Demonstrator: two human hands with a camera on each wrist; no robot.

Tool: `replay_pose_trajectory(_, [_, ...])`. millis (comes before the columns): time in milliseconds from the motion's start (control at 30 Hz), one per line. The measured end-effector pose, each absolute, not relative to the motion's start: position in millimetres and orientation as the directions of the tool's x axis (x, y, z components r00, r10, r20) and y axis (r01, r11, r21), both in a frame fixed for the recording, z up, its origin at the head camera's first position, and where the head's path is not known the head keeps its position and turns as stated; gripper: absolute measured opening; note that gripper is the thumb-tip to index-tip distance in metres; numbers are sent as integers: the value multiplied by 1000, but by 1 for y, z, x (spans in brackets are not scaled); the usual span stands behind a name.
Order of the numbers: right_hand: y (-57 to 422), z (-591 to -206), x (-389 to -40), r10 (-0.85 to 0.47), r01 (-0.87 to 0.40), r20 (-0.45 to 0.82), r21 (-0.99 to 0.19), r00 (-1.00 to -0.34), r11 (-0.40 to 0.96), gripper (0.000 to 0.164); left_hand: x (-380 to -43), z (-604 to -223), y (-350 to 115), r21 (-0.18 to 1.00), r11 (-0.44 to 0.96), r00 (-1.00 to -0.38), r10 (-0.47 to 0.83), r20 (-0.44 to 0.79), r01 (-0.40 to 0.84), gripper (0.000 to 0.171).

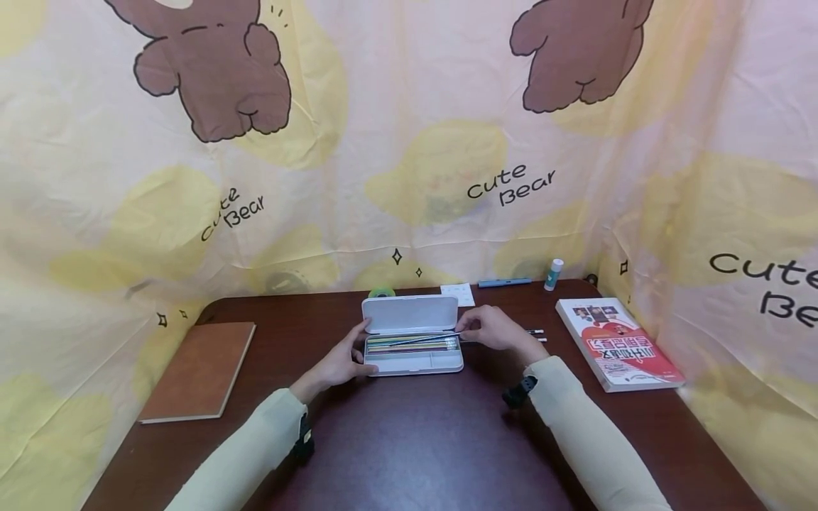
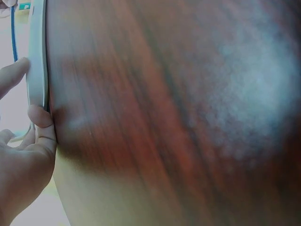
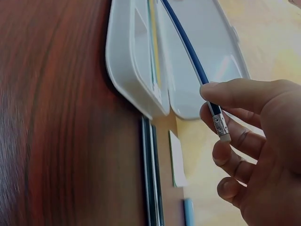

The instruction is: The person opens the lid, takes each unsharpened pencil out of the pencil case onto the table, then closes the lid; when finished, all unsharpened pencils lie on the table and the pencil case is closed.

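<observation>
A white pencil case [image 1: 415,368] lies with its lid [image 1: 409,313] raised at the back, several pencils [image 1: 409,347] lying lengthwise in it. My left hand [image 1: 340,360] grips the case's left end, thumb at the front corner and fingers farther back; the left wrist view shows the thumb against the rim. Between thumb and fingers, my right hand [image 1: 497,330] pinches a dark blue pencil [image 3: 190,52] near its eraser end. That pencil slants over the case's open tray, its far end out of the right wrist view. More pencils [image 3: 151,174] lie on the table just right of the case.
Behind the case are a green tape roll [image 1: 382,292], a white paper [image 1: 457,294] and a blue pen [image 1: 505,282]. A glue stick [image 1: 553,275] stands at the back right. A brown notebook [image 1: 198,372] lies left, a red and white book [image 1: 620,348] right.
</observation>
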State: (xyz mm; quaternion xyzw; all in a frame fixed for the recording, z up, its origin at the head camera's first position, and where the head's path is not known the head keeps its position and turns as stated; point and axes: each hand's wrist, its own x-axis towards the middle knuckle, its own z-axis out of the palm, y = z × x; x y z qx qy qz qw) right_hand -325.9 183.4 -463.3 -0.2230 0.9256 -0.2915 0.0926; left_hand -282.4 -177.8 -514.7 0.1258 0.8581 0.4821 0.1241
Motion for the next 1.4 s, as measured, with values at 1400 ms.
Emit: replay_pose_trajectory(1400, [330,-472,-316,-252,-123,-154,-568,-955,814,19,-282,-515,-178,857,509,-942,319,-108,74,105])
